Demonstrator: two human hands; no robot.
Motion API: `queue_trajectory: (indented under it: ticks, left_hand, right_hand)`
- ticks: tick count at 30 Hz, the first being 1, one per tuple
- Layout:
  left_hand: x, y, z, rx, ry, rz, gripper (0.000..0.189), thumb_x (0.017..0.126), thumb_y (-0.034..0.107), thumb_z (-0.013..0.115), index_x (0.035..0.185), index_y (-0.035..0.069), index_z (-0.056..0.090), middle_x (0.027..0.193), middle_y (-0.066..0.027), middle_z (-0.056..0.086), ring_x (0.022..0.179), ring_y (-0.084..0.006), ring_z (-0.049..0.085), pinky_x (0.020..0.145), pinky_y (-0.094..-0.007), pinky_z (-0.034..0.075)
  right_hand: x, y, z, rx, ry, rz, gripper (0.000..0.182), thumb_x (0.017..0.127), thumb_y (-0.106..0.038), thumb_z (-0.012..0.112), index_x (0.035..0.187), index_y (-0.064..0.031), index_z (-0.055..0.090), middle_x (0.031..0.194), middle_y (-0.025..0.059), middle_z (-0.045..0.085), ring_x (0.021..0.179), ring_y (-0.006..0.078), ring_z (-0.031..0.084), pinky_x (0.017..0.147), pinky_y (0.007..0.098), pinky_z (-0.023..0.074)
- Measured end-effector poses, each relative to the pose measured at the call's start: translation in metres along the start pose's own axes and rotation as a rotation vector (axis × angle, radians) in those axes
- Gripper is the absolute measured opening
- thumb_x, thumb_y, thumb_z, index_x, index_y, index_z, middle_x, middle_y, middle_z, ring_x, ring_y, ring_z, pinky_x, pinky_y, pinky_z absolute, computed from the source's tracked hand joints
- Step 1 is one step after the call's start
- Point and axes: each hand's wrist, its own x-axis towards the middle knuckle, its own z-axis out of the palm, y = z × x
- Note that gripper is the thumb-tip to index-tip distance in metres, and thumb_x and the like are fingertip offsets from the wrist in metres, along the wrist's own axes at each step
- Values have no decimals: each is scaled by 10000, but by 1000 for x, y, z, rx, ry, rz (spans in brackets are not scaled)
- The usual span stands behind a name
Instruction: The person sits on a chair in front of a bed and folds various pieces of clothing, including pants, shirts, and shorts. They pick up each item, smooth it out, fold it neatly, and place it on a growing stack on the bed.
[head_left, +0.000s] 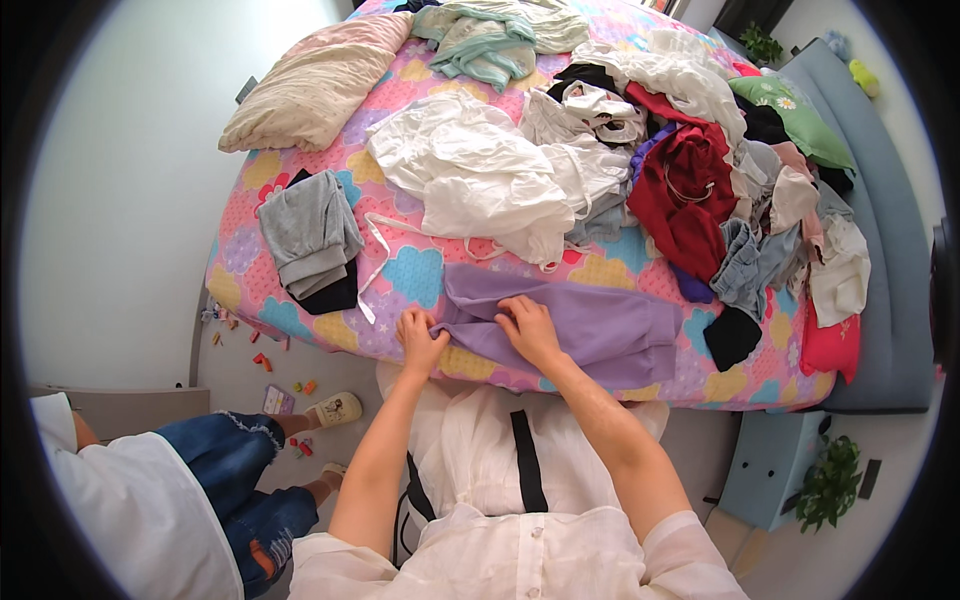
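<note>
Purple sweatpants (592, 322) lie sideways along the near edge of the bed, the cuffs at the right. My left hand (421, 341) pinches the left end of the purple fabric between thumb and fingers. My right hand (529, 330) rests on the middle of the pants with its fingers bent and apart, not visibly gripping cloth. Beyond them a crumpled white garment (480, 165) with long ties spreads over the bed. Folded grey pants (311, 232) lie on a black garment (335, 292) to the left.
A dark red garment (686, 195), jeans (739, 262) and other clothes are heaped at the right, beside the blue headboard (877, 225). A rolled quilt (322, 82) lies at the far left. Another person (142, 510) is at the lower left, near small toys (262, 361) on the floor.
</note>
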Motion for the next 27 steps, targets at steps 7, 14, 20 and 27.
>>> queue_trajectory:
  ticks: [7, 14, 20, 27]
  left_hand:
    - [-12, 27, -16, -36, -205, 608, 455, 618, 136, 593, 1059, 88, 493, 994, -55, 527, 1023, -215, 443, 887, -413, 273]
    - [-3, 43, -34, -66, -324, 671, 349, 628, 61, 586, 973, 100, 546, 962, -56, 546, 924, -234, 509, 805, -351, 358]
    - [2, 43, -17, -274, -229, 431, 164, 647, 8, 553, 797, 60, 514, 864, -79, 533, 706, -277, 547, 571, -352, 441]
    - [-8, 39, -22, -240, -209, 568, 128, 665, -60, 489, 738, 42, 461, 825, -74, 504, 686, -278, 537, 561, -357, 436]
  right_hand:
    - [17, -1, -1, -237, 131, -152, 265, 677, -169, 651, 922, -105, 571, 957, 51, 554, 950, 226, 502, 910, 362, 323]
    - [49, 15, -17, -77, -237, -63, 146, 692, -180, 634, 803, -99, 586, 897, 80, 570, 879, 228, 534, 824, 375, 343]
    - [41, -8, -36, 56, -110, -143, 163, 709, -45, 556, 870, -69, 559, 841, 97, 574, 790, 259, 561, 771, 355, 394]
    - [-24, -2, -1, 320, -340, 136, 294, 700, 64, 475, 967, -36, 547, 900, 110, 550, 840, 261, 543, 744, 331, 439]
